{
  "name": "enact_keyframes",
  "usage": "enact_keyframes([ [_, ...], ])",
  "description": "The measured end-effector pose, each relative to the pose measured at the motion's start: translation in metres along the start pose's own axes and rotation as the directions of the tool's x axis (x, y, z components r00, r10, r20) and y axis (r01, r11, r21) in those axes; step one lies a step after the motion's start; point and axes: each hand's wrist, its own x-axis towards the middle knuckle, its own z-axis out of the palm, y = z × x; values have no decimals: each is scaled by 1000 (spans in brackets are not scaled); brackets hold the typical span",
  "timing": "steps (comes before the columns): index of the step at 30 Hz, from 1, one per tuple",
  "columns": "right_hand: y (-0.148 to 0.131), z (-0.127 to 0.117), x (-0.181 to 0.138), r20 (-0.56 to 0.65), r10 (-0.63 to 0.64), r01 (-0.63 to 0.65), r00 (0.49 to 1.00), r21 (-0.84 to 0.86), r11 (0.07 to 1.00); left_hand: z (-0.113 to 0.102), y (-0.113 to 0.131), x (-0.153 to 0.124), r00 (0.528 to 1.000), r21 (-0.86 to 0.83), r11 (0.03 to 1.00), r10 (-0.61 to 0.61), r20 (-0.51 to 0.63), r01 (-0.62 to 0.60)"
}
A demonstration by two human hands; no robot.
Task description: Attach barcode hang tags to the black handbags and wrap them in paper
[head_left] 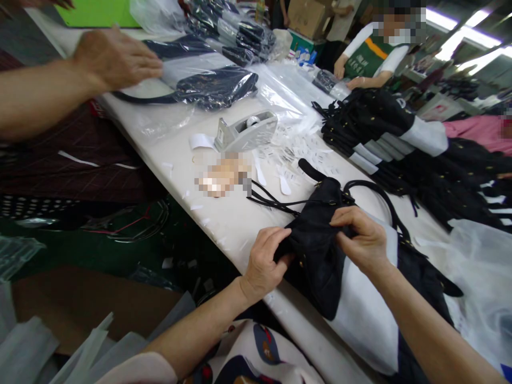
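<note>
Right hand (362, 238) and left hand (266, 264) pinch a black cloth bag (320, 272); loosening could slip it past the white table's edge (228, 242).

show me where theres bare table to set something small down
Tabletop between the pixelated item and left hand, though paper scraps dot its edge. A narrow strip separates the held black bag from the stacked black bags. Crowded: beside the tape dispenser, under loose labels.

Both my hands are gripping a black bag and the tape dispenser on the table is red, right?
Not quite: the tape dispenser is grey, as the head view shows. Your left hand and right hand do grip a black bag.
</note>
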Motion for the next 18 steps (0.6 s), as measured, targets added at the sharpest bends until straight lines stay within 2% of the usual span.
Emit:
enact_keyframes([
  [2,-1,0,1,-26,-10,9,1000,-6,1000,-4,-4,9,975,-149,975,-140,173,166],
  [3,-2,1,1,-30,-14,14,999,-6,1000,-6,-6,15,929,-223,935,-202,308,277],
  [5,-4,1,1,-14,-22,22,1000,-6,1000,-10,-11,27,780,-307,824,-233,580,475],
  [6,-5,1,2,0,-27,27,1000,-7,1000,-11,-12,32,714,-319,785,-211,668,531],
  [7,-5,1,2,14,-31,31,999,-10,999,-12,-13,36,676,-325,766,-187,713,555],
  [10,-7,-1,1,22,-45,46,999,-18,999,-13,-12,41,680,-346,758,-172,712,553],
  [11,-7,-1,1,26,-56,56,998,-18,998,-14,-12,42,673,-350,748,-170,720,564],
  [12,-8,-2,1,39,-68,69,997,-18,997,-16,-11,42,645,-352,732,-155,748,584],
  [13,-8,-2,1,62,-84,85,995,-17,996,-19,-12,43,597,-348,711,-124,793,610],
  [15,-10,-2,1,124,-110,113,986,-15,993,-24,-16,48,461,-331,656,-29,887,678],
  [16,-11,-3,1,151,-114,118,982,-19,993,-25,-19,51,421,-340,610,11,907,716],
  [17,-12,-3,1,171,-113,119,979,-26,993,-24,-23,54,422,-366,551,27,906,750],
  [18,-13,-5,1,183,-107,115,977,-34,993,-21,-27,58,463,-406,490,6,886,771],
])
